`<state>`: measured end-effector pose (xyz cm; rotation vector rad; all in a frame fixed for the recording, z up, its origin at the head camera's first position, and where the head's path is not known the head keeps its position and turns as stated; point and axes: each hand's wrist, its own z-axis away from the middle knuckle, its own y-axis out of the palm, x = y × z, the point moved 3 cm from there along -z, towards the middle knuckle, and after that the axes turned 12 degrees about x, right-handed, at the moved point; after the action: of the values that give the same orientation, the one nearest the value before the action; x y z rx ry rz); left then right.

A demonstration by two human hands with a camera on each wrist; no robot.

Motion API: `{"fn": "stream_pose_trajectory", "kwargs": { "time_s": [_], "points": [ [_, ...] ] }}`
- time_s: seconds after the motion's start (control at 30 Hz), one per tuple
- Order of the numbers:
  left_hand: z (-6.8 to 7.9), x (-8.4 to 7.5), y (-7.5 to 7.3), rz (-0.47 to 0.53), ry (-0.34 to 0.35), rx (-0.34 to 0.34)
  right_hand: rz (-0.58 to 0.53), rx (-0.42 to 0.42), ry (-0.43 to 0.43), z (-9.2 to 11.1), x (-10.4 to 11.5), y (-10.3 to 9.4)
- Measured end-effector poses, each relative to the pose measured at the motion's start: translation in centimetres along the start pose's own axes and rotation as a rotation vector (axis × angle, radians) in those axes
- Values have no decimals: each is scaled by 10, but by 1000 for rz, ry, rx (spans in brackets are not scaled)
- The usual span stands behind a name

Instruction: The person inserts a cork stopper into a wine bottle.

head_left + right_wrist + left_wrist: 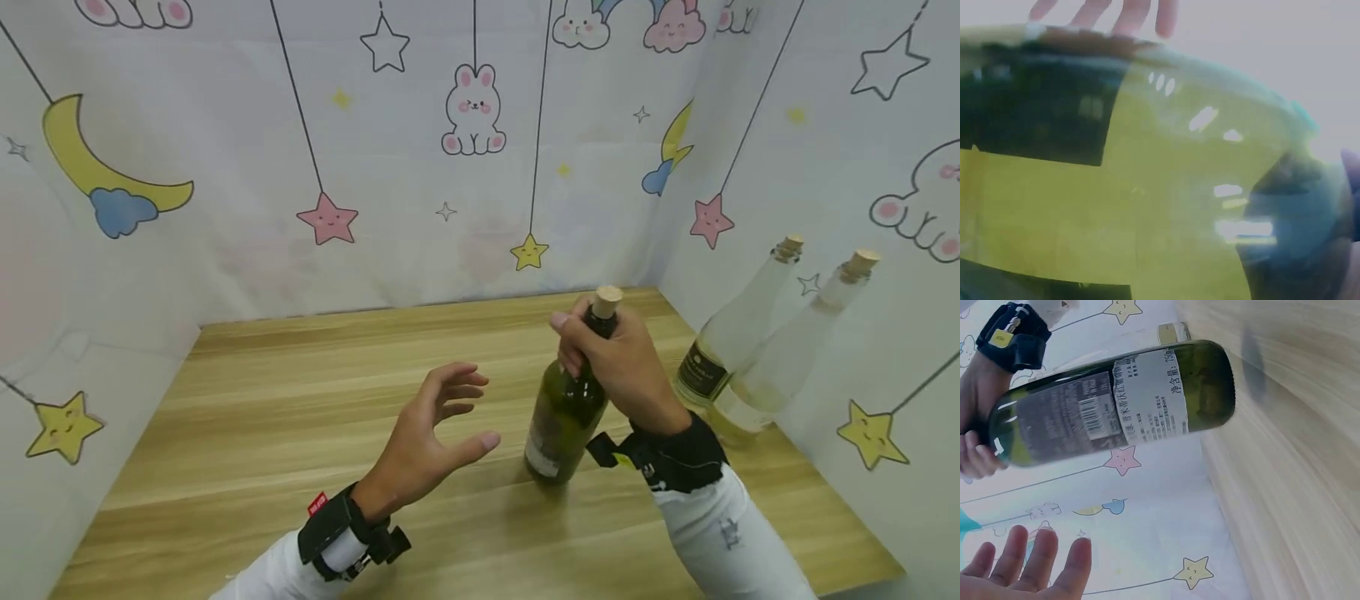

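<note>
A dark green wine bottle [562, 421] with a pale cork [608, 302] stands out right of centre in the head view. My right hand [632, 362] grips it round the neck, just below the cork. The left wrist view shows the bottle's grey and white back label [1147, 394], and its base close over the table beside a shadow. Green glass [1166, 169] fills most of the right wrist view. To the left of the bottle, my left hand [420, 442] is held apart from it, fingers loosely bent, thumb out and nothing in it.
Two clear bottles with corks, one with a black label [703, 371] and one with a pale label [742, 404], stand at the right of the wooden table [300, 400]. White cloth walls [405, 150] printed with stars and rabbits enclose the back and sides.
</note>
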<state>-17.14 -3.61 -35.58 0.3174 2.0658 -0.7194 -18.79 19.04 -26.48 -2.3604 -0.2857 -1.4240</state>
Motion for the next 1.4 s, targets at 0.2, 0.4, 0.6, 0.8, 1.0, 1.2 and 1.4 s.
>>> {"fn": "stream_pose_trajectory", "kwargs": {
  "time_s": [0.2,0.4,0.6,0.8,1.0,1.2,1.4],
  "points": [
    [1,1,-5,-16,-18,-22,-43,-170,42,21,-2,-57],
    [3,4,-17,-18,-28,-52,-150,-354,20,54,6,-111],
    [7,7,-37,-42,-44,-114,-234,-504,-67,88,12,-158],
    [9,8,-53,-92,-51,-160,-182,-657,-77,115,14,-192],
    [13,10,-62,-106,-94,-200,-197,-752,-55,135,10,-216],
    [14,11,-65,-121,-100,-209,-263,-688,-69,149,2,-235],
    [15,12,-66,-128,-105,-211,-264,-740,-10,157,-6,-243]
  ]
}}
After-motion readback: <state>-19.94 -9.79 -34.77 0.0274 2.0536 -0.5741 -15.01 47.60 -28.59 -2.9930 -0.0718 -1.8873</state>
